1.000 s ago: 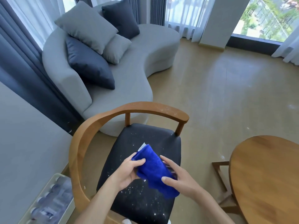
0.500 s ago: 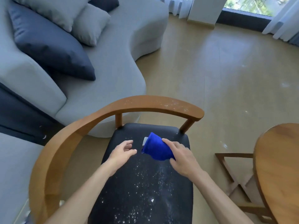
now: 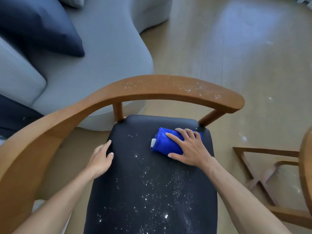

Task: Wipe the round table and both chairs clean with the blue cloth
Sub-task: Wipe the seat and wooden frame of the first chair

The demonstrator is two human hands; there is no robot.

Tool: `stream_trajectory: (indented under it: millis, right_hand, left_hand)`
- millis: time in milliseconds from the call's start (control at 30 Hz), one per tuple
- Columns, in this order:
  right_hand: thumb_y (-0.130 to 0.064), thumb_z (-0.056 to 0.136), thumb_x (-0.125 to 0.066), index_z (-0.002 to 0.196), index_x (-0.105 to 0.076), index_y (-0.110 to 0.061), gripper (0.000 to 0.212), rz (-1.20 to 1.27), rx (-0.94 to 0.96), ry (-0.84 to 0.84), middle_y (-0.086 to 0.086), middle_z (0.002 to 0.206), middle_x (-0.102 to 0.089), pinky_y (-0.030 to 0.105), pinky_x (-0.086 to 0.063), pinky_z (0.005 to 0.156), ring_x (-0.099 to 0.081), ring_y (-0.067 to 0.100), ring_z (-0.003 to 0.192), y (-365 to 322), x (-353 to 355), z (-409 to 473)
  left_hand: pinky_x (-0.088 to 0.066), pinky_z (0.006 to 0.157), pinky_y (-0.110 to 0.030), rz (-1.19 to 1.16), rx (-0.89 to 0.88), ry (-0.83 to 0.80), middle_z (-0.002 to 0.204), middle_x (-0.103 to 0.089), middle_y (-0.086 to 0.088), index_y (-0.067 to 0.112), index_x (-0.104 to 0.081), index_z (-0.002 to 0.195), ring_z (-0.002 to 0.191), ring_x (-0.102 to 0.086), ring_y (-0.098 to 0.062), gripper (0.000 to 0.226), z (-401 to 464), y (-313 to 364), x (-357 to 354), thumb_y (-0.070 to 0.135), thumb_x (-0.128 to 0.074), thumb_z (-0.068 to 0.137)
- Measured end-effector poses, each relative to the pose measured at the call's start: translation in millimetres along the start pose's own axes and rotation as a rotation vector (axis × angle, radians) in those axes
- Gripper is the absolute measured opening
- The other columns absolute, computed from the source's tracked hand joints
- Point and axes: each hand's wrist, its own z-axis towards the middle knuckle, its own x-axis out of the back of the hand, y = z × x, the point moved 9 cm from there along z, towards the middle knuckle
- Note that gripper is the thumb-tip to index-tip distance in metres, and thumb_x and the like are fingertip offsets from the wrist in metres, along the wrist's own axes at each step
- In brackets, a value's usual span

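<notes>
A wooden armchair with a curved backrest [image 3: 168, 88] and a black seat [image 3: 148, 188] fills the view below me. White crumbs speckle the seat and the top of the backrest. The folded blue cloth [image 3: 163, 142] lies on the far right part of the seat, and my right hand [image 3: 189, 147] presses flat on it with fingers spread. My left hand [image 3: 101, 159] rests on the seat's left edge, fingers relaxed. The round wooden table [image 3: 305, 166] shows only as a sliver at the right edge.
A grey curved sofa [image 3: 94, 53] with a dark blue cushion [image 3: 42, 26] stands just behind the chair. The table's wooden leg frame [image 3: 263, 176] sits on the floor to the right. Crumbs dot the wood floor [image 3: 253, 56].
My left hand let go of the cloth and moved to the seat's left edge. My right hand carried the cloth down onto the far right of the seat. My head dipped closer.
</notes>
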Motion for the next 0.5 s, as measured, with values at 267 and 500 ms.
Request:
stream_trajectory:
  millis: [267, 500]
  right_hand:
    - [-0.059, 0.076, -0.058, 0.122, -0.062, -0.028, 0.055, 0.129, -0.052, 0.235, 0.006, 0.119, -0.06, 0.047, -0.042, 0.083, -0.056, 0.03, 0.093, -40.5, -18.7, -63.3]
    - [-0.043, 0.075, -0.06, 0.103, -0.062, -0.04, 0.028, 0.197, 0.299, 0.199, 0.0, 0.103, -0.057, 0.039, -0.044, 0.079, -0.054, 0.021, 0.079, -140.5, -76.5, -207.7]
  left_hand:
    - [-0.024, 0.11, -0.032, -0.012, 0.024, 0.039, 0.157, -0.023, 0.004, 0.034, -0.02, 0.152, 0.141, -0.027, -0.02, 0.062, 1.1, -4.6, -6.6, 0.013, -0.041, 0.098]
    - [-0.025, 0.11, -0.032, -0.014, 0.028, 0.053, 0.156, -0.024, 0.005, 0.035, -0.021, 0.151, 0.141, -0.027, -0.02, 0.062, 0.1, -5.4, -6.2, 0.015, -0.043, 0.098]
